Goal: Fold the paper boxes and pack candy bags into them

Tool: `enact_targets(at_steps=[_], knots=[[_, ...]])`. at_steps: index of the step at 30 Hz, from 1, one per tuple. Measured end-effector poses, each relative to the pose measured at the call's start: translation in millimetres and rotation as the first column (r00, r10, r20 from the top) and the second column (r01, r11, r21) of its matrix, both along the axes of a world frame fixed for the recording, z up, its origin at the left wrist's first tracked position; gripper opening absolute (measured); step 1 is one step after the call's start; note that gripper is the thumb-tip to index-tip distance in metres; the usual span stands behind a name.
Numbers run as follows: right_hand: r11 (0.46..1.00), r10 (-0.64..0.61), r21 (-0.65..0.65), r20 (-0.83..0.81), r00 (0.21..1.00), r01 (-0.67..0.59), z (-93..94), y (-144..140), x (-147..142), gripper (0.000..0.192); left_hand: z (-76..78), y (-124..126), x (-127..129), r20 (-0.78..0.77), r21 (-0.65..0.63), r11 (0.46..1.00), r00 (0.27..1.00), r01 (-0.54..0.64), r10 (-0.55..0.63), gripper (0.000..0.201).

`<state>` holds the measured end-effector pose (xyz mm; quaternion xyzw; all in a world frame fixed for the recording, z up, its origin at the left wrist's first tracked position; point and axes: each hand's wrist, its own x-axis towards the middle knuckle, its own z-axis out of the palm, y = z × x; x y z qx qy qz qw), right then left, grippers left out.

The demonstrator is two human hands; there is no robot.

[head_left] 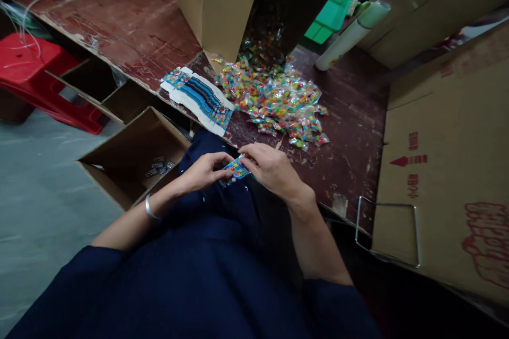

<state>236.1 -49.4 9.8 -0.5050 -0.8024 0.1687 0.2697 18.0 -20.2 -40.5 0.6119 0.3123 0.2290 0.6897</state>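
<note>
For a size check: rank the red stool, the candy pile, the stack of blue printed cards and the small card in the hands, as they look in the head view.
1. red stool, partly cut off
2. candy pile
3. stack of blue printed cards
4. small card, pinched between left hand and right hand

Stool and pile look close.

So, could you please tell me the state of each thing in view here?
Left hand: closed on the small printed card.
Right hand: closed on the same card.
Small printed card: held between both hands, over the lap.
Candy packets: loose heap spilling from the tipped carton.
Tipped carton: open towards the heap.
Stack of printed cards: lying flat at the table edge.
Floor box: open, a few items inside.
</note>
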Motion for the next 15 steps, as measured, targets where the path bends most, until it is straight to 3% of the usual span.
enact_targets(at_steps=[3,8,12,15], knots=[[0.997,-0.059,0.034,-0.158,0.986,0.066,-0.2,-3.3,-8.2,0.016,-7.4,-5.7,5.0,0.129,-0.081,0.994,0.988,-0.078,0.088,0.038],[0.938,-0.272,0.098,-0.379,0.884,0.331,-7.5,-19.0,-7.7,0.012,-6.6,-11.1,10.6,0.229,-0.133,0.952,0.926,-0.277,0.301,0.07],[0.952,-0.295,-0.082,-0.506,0.811,0.295,-34.0,-30.7,-18.2,0.026,-2.7,-14.6,12.0,0.28,-0.137,0.952,0.911,-0.273,0.301,0.06],[0.928,-0.356,-0.13,-0.586,0.728,0.349,-50.3,-33.7,-29.8,0.016,-3.3,-16.9,12.6,0.274,-0.121,0.961,0.922,-0.248,0.273,0.05]])
